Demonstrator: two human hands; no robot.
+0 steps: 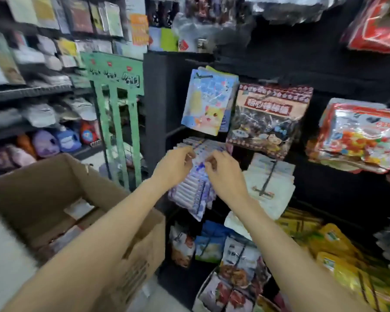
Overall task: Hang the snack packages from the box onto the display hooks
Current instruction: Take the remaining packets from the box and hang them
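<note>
Black display wall, purple snack packages (pixel 195 176) pinched between left hand (pixel 175 165) and right hand (pixel 223 174).

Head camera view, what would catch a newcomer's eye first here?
Both hands, left hand and right hand, meet mid-frame, pinching the top of a purple snack package stack on the black display. An open cardboard box sits lower left; a blue cat-print package hangs just above.
</note>
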